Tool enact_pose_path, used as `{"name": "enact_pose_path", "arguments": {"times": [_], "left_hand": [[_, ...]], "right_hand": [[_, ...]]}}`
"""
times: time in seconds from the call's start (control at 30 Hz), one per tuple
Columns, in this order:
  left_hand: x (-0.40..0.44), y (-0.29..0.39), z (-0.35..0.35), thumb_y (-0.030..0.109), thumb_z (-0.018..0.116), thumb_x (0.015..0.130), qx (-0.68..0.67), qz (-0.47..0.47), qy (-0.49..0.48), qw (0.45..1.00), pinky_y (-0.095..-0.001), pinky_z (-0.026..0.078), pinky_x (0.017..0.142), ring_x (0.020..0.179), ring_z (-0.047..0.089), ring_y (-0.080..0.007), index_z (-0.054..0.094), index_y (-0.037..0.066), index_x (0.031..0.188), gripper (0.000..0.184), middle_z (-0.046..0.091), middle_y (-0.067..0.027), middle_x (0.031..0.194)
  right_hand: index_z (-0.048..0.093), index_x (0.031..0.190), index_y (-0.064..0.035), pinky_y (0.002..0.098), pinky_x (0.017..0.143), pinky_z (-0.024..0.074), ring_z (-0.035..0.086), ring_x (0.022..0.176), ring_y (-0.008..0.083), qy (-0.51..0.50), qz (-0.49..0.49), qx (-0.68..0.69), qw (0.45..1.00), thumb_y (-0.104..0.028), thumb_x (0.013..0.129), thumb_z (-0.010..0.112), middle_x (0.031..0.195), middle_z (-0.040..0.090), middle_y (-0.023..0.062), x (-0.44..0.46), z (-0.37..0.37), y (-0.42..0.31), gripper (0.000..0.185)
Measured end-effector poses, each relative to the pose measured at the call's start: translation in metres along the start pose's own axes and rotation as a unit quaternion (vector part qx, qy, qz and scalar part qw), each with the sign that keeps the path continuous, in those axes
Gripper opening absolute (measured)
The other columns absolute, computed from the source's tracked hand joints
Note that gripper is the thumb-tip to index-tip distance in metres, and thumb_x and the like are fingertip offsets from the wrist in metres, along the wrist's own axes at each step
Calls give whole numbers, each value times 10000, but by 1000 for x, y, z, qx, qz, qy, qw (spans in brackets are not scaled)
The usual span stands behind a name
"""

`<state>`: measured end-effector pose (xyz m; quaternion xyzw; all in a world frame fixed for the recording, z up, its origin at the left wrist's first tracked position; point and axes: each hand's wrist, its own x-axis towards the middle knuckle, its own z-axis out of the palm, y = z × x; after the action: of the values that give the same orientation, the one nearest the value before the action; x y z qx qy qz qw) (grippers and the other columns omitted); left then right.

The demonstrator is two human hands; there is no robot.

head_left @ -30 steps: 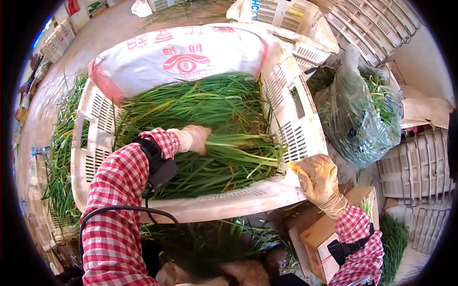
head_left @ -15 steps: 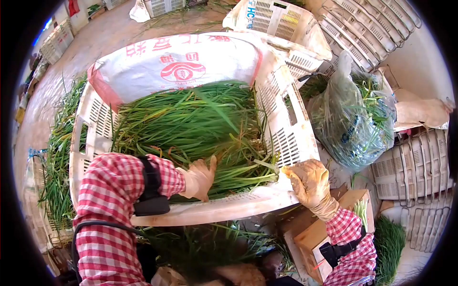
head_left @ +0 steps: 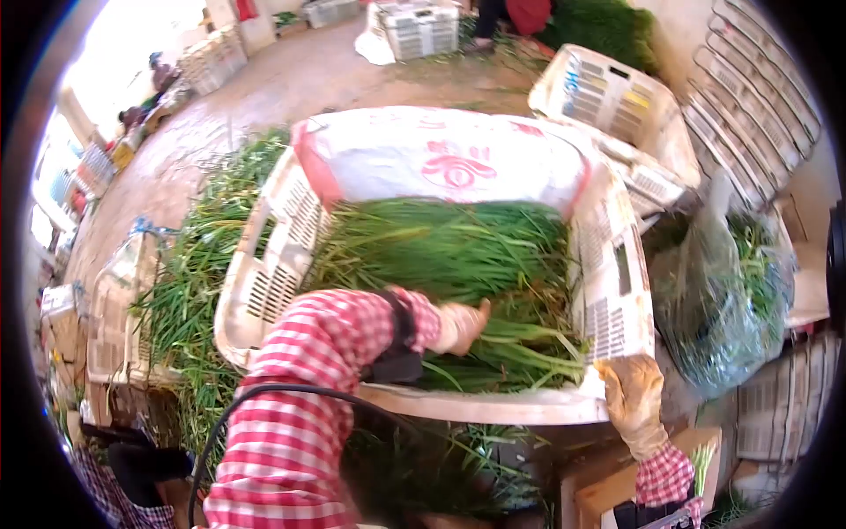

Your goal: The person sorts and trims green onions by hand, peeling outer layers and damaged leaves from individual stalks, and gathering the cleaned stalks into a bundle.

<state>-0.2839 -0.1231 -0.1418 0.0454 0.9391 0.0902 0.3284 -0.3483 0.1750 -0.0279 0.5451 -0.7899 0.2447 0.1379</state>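
Observation:
A white plastic crate [head_left: 493, 407] in front of me holds a thick layer of long, thin greens that look like garlic chives [head_left: 441, 247]. Over its far side drapes a white woven sack [head_left: 379, 159] with red print. My left hand [head_left: 463, 328], gloved, lies on the chives near the crate's front, thumb raised and nothing gripped; its lower fingers are partly hidden. At the front right corner, my right hand [head_left: 633, 397], in a yellowish stained glove, has its fingers curled on the crate's rim.
Loose greens [head_left: 207, 273] are heaped left of the crate. A clear plastic bag [head_left: 723, 309] of greens stands at the right, with a cardboard box [head_left: 608, 485] below. Another crate [head_left: 617, 101] and stacked crates lie behind. People sit farther off. A black cable crosses my left sleeve.
The view has swung up and left, so the crate appears lower and farther right. My left hand still rests on the chives and my right hand is still at the crate's corner.

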Motion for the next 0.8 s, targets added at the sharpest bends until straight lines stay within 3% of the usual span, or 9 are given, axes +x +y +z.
{"name": "enact_pose_path", "arguments": {"times": [0.1,0.3,0.47,0.53,0.6,0.63,0.67,0.73,0.8], "left_hand": [[-2,-5,-27,210,643,663,29,-3,-1,1000,-424,519,637,784,643,-324,515,-29,1043,467,643,-198,852],[25,-50,-26,360,809,510,-68,5,-61,996,-369,481,821,1006,577,-329,501,-55,1183,849,585,-224,1108],[-11,-51,-66,290,803,486,-228,-22,-112,967,-357,483,755,882,615,-259,593,-3,1101,713,654,-171,963],[-43,-78,-80,293,746,644,-133,42,-46,989,-341,438,855,907,612,-235,626,61,1087,514,662,-149,976],[-61,-149,-83,300,558,853,38,474,21,880,-319,362,949,947,609,-221,634,76,1091,335,663,-124,1022],[-85,-170,-84,264,342,955,-31,409,-26,912,-402,276,1028,995,610,-196,633,83,1105,375,653,-100,1074],[-105,-189,-77,241,413,934,-246,350,-54,902,-435,238,1062,1003,618,-185,664,58,1044,329,663,-94,1047],[-160,-196,-77,171,485,892,-254,295,70,918,-299,470,907,940,643,-208,679,1,966,267,668,-133,996],[-191,-204,-72,166,496,890,-234,291,138,917,-302,473,909,950,640,-202,678,-7,968,262,668,-145,987]], "right_hand": [[620,872,-23,405,645,444,553,653,295,-14,14,9,1000,-84,761,557,722,580,103,-3,-7,1,141],[619,933,-57,388,697,465,583,712,266,13,25,8,1000,-140,804,593,819,617,62,-10,-4,6,155],[626,932,-78,379,731,451,567,721,256,18,39,16,999,-146,790,602,820,611,41,-15,-1,8,159],[640,903,-85,384,726,452,574,740,263,7,55,7,998,-144,789,600,809,610,47,-11,-7,1,134],[648,878,-86,387,726,454,579,743,267,15,51,6,999,-144,786,604,805,613,54,-12,-6,2,117],[652,865,-87,389,727,455,581,745,268,18,45,8,999,-144,785,606,802,614,57,-15,-3,5,109],[655,848,-83,386,727,459,587,738,269,38,32,-22,999,-155,796,593,775,620,66,-19,1,7,108],[665,874,-76,393,717,451,592,724,290,-25,33,-30,999,-181,843,547,783,641,85,-9,-7,-1,160],[676,901,-78,386,728,460,604,738,296,-115,84,-50,989,-195,853,531,811,658,113,1,-7,-6,192]]}}
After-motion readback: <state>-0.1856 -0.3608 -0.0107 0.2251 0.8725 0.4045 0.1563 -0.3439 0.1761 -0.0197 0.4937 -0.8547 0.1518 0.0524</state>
